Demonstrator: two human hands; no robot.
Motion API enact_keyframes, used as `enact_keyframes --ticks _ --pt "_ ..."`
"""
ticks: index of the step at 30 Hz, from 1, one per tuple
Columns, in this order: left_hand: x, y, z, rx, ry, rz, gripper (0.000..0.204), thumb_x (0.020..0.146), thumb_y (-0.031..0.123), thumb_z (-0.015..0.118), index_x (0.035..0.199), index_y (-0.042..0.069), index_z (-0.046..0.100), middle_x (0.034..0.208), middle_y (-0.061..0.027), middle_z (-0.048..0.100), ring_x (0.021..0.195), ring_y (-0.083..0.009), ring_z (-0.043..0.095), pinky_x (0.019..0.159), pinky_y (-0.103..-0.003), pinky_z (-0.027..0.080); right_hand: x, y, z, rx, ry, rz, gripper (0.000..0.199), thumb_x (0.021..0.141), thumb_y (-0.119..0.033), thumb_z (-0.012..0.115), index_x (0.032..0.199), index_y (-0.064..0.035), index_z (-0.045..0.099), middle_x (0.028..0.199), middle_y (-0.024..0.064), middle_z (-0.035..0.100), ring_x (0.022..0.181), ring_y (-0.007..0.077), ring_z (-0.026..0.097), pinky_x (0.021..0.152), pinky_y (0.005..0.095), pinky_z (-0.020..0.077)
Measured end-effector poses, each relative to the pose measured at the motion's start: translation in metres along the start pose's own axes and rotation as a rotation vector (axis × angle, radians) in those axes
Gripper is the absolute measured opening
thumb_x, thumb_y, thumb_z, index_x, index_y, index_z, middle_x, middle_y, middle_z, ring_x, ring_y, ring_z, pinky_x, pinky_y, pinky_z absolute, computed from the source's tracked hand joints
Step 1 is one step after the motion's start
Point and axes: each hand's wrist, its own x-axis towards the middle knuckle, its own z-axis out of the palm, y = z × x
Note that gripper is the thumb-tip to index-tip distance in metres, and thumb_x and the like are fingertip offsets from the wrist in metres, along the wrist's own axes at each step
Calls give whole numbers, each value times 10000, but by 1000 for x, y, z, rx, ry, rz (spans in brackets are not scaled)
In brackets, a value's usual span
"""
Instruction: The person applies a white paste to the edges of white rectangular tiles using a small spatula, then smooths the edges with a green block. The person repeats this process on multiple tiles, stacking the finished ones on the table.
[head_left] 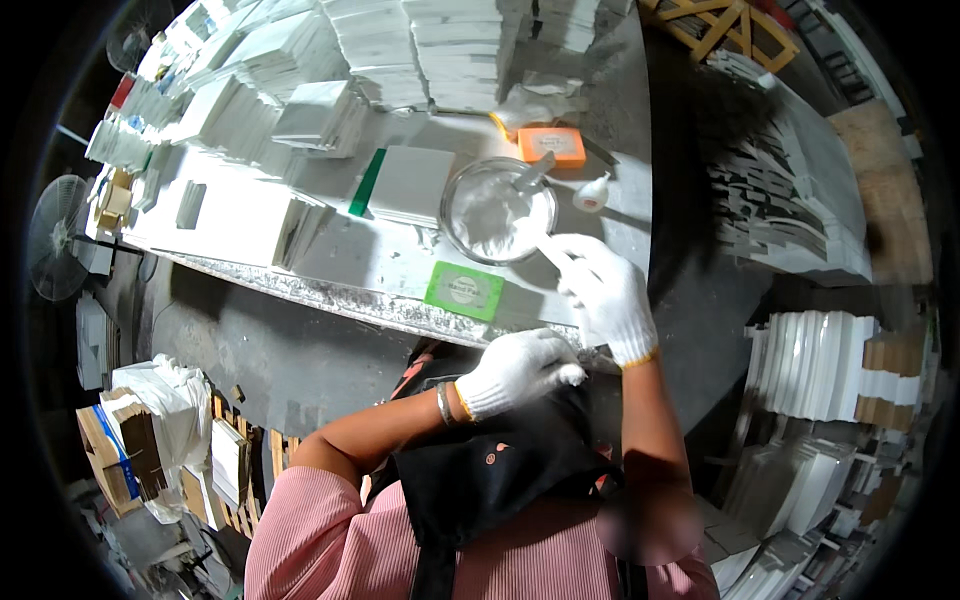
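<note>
Both my hands wear white knit gloves. My right hand [605,295] is at the near right side of a round metal bowl [452,235] of white paste [490,215]. Its fingers are bent together, and a pale narrow end reaches from them to the rim; I cannot tell whether this is a fingertip or a held tool. Close to my body, past the table's front edge, my left hand [525,372] is curled closed; whatever it may hold is hidden. A flat grey-white blade [535,172] leans in the bowl's far right side. Nearer me lies a green hand pad [464,291].
Behind the bowl lies an orange pad [552,147], with a small white bottle [591,193] to its right. Left of the bowl is a stack of white tiles [410,180]. Taller tile stacks [455,50] fill the back of the table. A fan [58,237] stands far left.
</note>
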Motion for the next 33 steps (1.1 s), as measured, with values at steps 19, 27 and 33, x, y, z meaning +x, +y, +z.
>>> enact_keyframes --ticks 19,27,33 --pt "-35 -22 -81 497 486 192 378 685 158 843 1027 99 696 1102 -93 692 1035 -320 656 876 -426 521 -41 21 1 -217 258 -215 144 885 -138 734 1002 -60 702 912 88 726 729 172 694 651 294 544" --pt "-24 -49 -98 619 488 -264 868 631 257 886 1381 52 503 1410 -240 493 1260 -398 519 1032 -460 460 -60 25 30 -176 245 -355 156 832 -92 760 971 -62 697 874 90 708 784 235 697 688 324 548" --pt "-52 -22 -83 354 455 74 947 638 264 876 1424 -35 440 1438 -247 481 1317 -384 495 1107 -461 390 -99 63 21 243 155 -67 183 928 -126 691 1085 -32 685 1005 68 714 885 130 682 788 274 543"
